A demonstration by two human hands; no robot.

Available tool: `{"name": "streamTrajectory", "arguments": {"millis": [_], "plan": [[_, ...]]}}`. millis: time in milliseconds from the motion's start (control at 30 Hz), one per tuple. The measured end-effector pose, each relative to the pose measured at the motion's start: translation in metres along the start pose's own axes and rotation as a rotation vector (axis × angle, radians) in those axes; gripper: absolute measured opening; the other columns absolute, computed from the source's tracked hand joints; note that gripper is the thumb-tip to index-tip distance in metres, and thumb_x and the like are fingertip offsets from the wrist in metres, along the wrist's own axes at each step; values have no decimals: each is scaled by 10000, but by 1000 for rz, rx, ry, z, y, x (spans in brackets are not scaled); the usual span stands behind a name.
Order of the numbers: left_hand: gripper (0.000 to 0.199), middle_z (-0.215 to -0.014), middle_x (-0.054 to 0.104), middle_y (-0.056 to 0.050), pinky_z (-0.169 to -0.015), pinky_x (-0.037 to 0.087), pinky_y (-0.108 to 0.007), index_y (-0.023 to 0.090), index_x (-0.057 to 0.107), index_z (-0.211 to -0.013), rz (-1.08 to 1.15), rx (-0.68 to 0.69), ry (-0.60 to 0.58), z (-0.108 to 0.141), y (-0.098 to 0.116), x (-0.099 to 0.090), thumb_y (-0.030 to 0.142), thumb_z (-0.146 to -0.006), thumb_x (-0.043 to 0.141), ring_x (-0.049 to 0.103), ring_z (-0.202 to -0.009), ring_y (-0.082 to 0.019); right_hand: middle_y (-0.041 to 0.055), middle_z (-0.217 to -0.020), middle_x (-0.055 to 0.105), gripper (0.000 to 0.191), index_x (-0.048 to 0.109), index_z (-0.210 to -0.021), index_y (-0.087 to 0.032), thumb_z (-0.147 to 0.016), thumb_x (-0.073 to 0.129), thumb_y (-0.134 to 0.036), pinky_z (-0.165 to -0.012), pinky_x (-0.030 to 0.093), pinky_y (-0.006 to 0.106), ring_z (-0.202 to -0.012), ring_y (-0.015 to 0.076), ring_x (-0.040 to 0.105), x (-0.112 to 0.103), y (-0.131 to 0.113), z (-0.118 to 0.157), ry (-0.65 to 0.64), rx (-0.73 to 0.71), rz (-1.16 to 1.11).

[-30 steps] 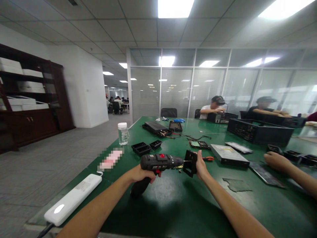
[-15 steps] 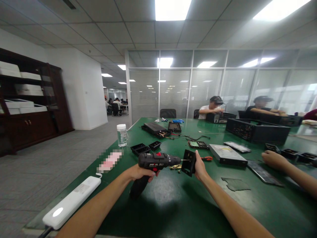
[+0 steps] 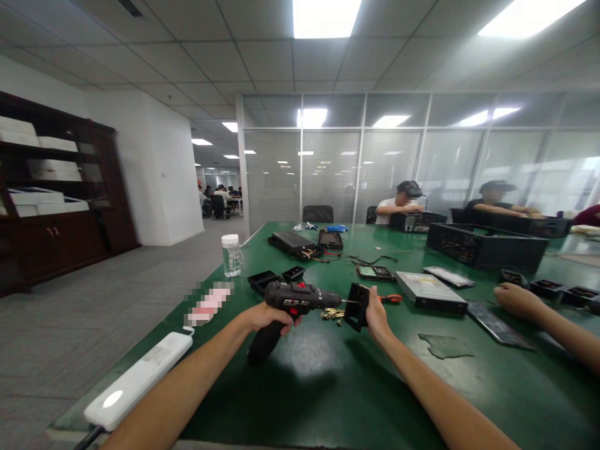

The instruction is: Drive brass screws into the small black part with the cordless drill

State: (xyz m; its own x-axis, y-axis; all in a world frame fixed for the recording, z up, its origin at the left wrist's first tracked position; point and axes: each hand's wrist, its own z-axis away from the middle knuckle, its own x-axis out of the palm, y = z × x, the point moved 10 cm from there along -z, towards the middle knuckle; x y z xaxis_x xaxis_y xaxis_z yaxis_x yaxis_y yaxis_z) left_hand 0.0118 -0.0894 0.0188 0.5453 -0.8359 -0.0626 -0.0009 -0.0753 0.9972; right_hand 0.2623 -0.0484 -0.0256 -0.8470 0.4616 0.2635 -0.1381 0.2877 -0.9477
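Observation:
A black cordless drill (image 3: 293,297) is gripped by my left hand (image 3: 268,317), its fingers wrapped round the handle near the trigger. The drill's thin bit points right and meets the face of a black plastic housing (image 3: 357,306). My right hand (image 3: 376,312) holds that housing upright by its far side, above the table. Behind and below the bit lie several small brass-coloured metal pieces (image 3: 332,314). An orange-handled tool (image 3: 391,299) rests just beyond my right hand, partly hidden by it.
On the green table (image 3: 300,400) are black plastic boxes (image 3: 263,280), a water bottle (image 3: 231,256), a white power strip (image 3: 140,378), an optical drive (image 3: 430,294) and a computer case (image 3: 487,245). A co-worker's hand (image 3: 520,300) reaches in at the right. Two people sit at the far side.
The drill has shifted very slightly to the right and tilted a little. The housing has turned slightly in my right hand, with the bit still at its face.

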Motion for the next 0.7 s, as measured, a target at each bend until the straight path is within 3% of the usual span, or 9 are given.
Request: {"name": "streamTrajectory", "arguments": {"millis": [400, 567, 700], "plan": [[262, -715, 523, -56, -500, 369, -221, 62, 547, -830, -84, 10, -35, -2, 3, 12, 199, -607, 548, 473, -515, -96, -10, -703, 600, 477, 595, -821, -194, -629, 412, -591, -595, 408, 235, -683, 156, 546, 3, -8, 4, -21, -18, -63], [275, -775, 517, -74, -493, 362, -216, 61, 530, -845, -21, 44, 33, 4, 1, -5, 209, -613, 524, 459, -500, -83, 5, -586, 583, 488, 557, -683, -182, -604, 394, -636, -560, 435, 272, -633, 179, 560, 5, 12, 1, -29, 160, -209], [302, -782, 507, -76, -519, 364, -226, 60, 505, -890, 53, 85, 92, 14, -1, -23, 224, -637, 496, 458, -519, -86, 18, -605, 591, 479, 541, -709, -191, -606, 397, -636, -570, 446, 302, -647, 184, 569, 7, 16, 2, -28, 235, -338]]}}
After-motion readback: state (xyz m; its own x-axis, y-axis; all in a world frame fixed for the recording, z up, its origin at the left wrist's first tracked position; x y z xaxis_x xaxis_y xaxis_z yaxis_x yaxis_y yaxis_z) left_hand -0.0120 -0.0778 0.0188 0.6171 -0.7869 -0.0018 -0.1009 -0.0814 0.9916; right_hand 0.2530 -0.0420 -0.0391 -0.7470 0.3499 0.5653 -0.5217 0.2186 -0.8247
